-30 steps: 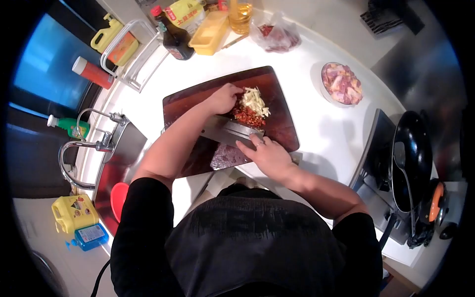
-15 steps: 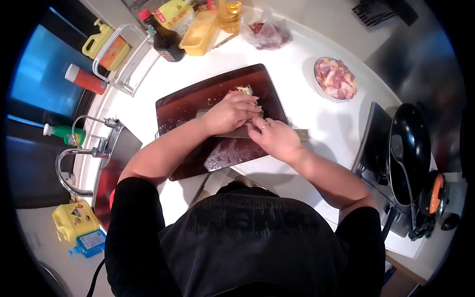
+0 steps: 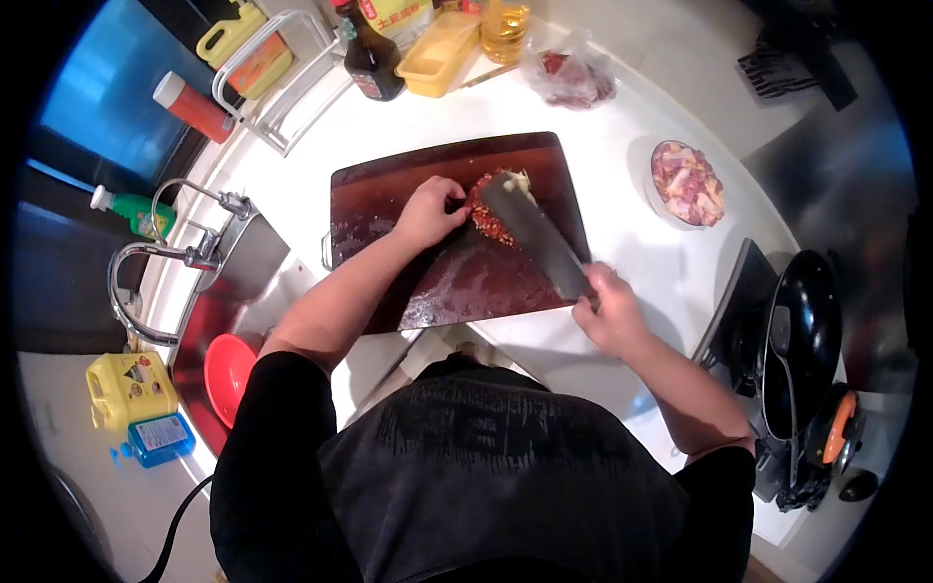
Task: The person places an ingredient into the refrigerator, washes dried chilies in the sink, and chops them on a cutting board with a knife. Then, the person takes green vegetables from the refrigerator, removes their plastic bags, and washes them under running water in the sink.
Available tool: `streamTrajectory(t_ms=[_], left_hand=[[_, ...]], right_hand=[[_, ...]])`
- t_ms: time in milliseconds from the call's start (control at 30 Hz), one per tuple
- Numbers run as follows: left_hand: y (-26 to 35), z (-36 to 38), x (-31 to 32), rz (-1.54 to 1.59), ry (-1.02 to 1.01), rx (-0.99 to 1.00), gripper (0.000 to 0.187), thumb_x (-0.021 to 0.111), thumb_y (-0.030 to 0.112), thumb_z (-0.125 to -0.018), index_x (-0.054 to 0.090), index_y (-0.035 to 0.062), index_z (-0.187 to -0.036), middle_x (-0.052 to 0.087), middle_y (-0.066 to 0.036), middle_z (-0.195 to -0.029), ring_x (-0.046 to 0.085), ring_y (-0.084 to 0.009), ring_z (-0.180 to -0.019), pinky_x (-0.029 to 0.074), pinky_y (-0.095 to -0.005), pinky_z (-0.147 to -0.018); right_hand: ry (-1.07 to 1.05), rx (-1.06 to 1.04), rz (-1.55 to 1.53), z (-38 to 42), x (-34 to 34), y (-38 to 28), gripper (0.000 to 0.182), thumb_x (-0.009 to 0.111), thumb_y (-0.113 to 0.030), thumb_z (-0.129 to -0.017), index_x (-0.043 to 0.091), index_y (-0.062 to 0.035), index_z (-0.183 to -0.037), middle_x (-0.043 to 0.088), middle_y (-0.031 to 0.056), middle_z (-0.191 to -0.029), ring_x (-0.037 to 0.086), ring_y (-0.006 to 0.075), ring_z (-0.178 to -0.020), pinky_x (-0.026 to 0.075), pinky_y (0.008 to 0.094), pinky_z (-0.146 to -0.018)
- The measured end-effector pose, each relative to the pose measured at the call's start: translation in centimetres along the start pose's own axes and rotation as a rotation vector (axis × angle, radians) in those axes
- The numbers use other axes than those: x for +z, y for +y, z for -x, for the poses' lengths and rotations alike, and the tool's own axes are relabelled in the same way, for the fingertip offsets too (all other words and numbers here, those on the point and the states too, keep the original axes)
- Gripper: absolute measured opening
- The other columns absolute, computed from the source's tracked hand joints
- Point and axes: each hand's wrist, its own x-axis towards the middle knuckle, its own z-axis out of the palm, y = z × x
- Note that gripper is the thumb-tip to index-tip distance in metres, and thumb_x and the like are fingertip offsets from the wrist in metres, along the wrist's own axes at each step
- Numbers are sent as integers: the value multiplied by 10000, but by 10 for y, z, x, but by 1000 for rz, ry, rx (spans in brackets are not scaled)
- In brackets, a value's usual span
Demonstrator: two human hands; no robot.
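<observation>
A kitchen cleaver point(image 3: 535, 238) lies slanted over the dark brown cutting board point(image 3: 447, 296), its handle wrapped in my right hand point(image 3: 616, 309). Pale chopped bits point(image 3: 518, 183) sit at the far end of the blade. Chopped red chili point(image 3: 492, 225) forms a pile along the blade's left side, partly covered by it. My left hand point(image 3: 433, 211) is at the left edge of this pile, with fingers curved and a gap between thumb and forefinger.
A bowl of raw meat pieces point(image 3: 688, 183) stands right of the board. Behind are a dark sauce bottle point(image 3: 372, 60), a yellow container point(image 3: 437, 56) and a plastic bag point(image 3: 571, 78). To the left is a sink with a red basin point(image 3: 231, 374); a black wok point(image 3: 805, 330) sits at right.
My hands were together over the blade; now they are apart. My right hand has moved to the cleaver's handle and the blade has swung round, uncovering the chili pile.
</observation>
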Motion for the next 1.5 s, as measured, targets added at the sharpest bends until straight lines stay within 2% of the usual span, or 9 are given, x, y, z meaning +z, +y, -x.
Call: streamTrajectory(t_ms=[233,333,600,833,967,1167,1267,1400,1500], left_hand=[[4,20,-15,-73,96,92,138,607,31,-683,585,18,-819,566,-145,-828,564,-283,-793,465,-358,-715],[21,53,-24,-162,-25,359,201,592,29,-654,605,32,-854,549,-112,-841,535,-290,-807,458,-360,-710],[10,79,-7,-168,-61,470,264,554,25,-682,616,25,-940,551,-108,-885,531,-276,-812,452,-343,-724],[6,84,-5,-57,5,432,214,515,29,-689,608,21,-882,560,-98,-893,528,-279,-847,438,-347,-773],[-1,82,-1,-40,24,512,192,523,53,-699,609,41,-870,558,-78,-899,523,-248,-850,448,-321,-770],[3,85,-1,-68,72,436,131,560,70,-690,589,52,-816,547,-72,-867,524,-248,-839,453,-323,-744],[1,84,-2,-74,90,447,114,566,54,-685,590,46,-796,549,-73,-845,531,-247,-816,456,-325,-730],[-4,85,0,-19,90,493,111,559,12,-678,590,27,-783,560,-86,-828,543,-258,-782,462,-330,-715],[-5,85,-5,-10,84,508,125,551,-5,-672,589,24,-787,566,-88,-841,547,-266,-789,462,-338,-717]], right_hand=[[0,149,-113,-29,20,-8,345,484,-21,-699,465,14,-1042,514,201,-856,519,364,-764,421,426,-667],[34,68,-10,-39,38,-16,444,459,1,-730,428,-23,-1172,536,219,-861,556,333,-825,449,346,-734],[-480,38,335,-59,67,-52,758,485,-10,-727,173,-240,-1378,548,199,-676,552,336,-615,439,428,-597],[-709,141,432,-63,50,-60,756,459,-39,-750,118,-268,-1385,563,202,-678,586,334,-635,463,430,-595],[-456,-44,352,-92,107,-47,763,457,-3,-728,163,-275,-1377,543,197,-620,553,342,-561,440,426,-555],[-485,65,283,-94,75,-48,755,458,-4,-733,173,-281,-1374,543,214,-629,552,339,-548,442,419,-558],[-691,181,361,-78,57,-65,771,460,24,-713,173,-238,-1379,530,211,-610,548,332,-539,437,415,-545],[-434,1,243,-85,101,-51,795,470,20,-716,151,-282,-1379,533,217,-606,550,336,-547,445,417,-570],[-494,150,221,-110,112,-50,792,490,-50,-743,91,-301,-1380,577,231,-719,582,358,-645,444,444,-603]])
